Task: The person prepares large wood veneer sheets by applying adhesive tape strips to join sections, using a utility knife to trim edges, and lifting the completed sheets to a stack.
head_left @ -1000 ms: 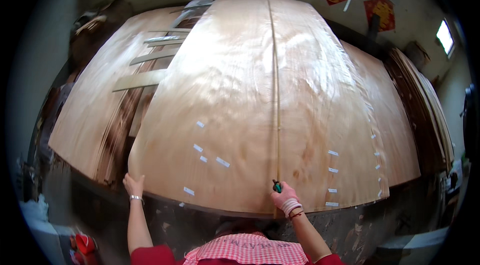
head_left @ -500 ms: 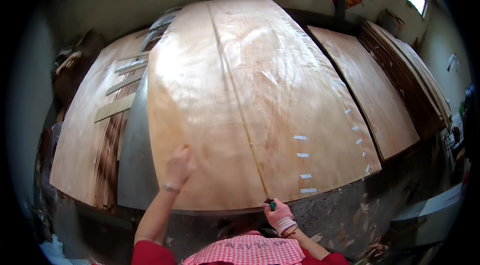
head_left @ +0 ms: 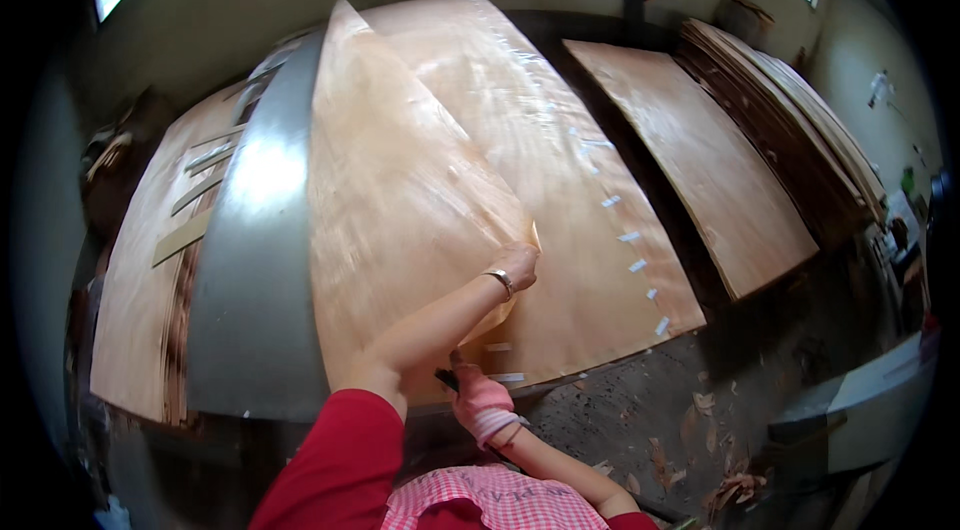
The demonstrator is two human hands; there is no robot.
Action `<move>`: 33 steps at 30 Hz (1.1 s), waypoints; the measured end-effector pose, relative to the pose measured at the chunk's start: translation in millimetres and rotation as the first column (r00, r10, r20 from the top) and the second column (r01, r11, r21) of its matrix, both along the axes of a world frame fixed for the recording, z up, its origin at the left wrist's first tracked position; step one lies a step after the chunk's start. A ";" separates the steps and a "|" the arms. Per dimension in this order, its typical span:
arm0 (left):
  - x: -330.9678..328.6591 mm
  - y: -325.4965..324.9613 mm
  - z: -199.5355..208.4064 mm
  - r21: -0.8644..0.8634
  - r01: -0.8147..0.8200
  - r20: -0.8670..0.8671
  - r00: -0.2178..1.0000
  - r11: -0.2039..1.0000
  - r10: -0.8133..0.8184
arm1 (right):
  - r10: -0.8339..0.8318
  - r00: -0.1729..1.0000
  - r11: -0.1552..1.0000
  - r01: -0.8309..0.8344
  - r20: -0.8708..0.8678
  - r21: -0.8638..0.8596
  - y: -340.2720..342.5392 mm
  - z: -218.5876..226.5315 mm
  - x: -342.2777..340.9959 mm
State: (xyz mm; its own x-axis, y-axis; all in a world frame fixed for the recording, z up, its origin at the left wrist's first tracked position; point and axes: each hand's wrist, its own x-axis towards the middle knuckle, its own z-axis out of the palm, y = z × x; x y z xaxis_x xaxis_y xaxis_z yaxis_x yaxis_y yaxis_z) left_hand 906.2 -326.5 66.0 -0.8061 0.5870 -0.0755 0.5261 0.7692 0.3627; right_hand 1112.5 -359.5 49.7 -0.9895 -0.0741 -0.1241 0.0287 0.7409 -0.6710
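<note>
A large thin wood veneer sheet [head_left: 400, 180] lies partly lifted, its edge folded up diagonally across another pale sheet [head_left: 590, 300]. My left hand [head_left: 515, 268], bare with a metal band at the wrist, is closed on the veneer's raised edge, reaching across to the right. Below it, my right hand [head_left: 482, 400] wears a pinkish glove and is closed around a dark handle [head_left: 447, 379] near the table's front edge. The rest of what that hand holds is partly hidden by the glove and arm.
Short white tape strips [head_left: 638, 266] dot the right side of the sheet. A grey metal tabletop [head_left: 255, 280] shows at left, beside a veneer stack [head_left: 140, 310] with wooden slats [head_left: 182, 237]. More sheets [head_left: 710, 170] are stacked at right. Scraps [head_left: 735, 490] litter the floor.
My left hand has swung right and now grips the veneer, which has folded over and come away from the left. The long thin rod no longer lies across the sheet; my right hand has shifted left.
</note>
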 end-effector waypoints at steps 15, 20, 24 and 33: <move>106.9 -131.2 81.6 0.772 0.051 0.549 0.450 0.634 -0.705 | -0.262 0.963 0.878 0.263 0.059 -0.400 81.1 -9.5 -60.5; 186.7 -160.6 25.2 0.443 -0.557 0.897 0.265 0.702 -0.355 | -0.160 0.879 0.419 0.473 0.450 -0.775 138.1 63.9 -56.5; 208.5 -53.7 -16.2 0.447 -0.439 0.895 0.225 0.780 -0.386 | -0.091 0.893 0.262 0.449 0.441 -0.854 230.4 71.4 -46.3; 198.1 231.4 -49.7 0.390 -0.887 0.798 0.193 0.246 -0.570 | -0.211 0.854 0.123 0.505 0.475 -0.854 489.1 78.4 1.0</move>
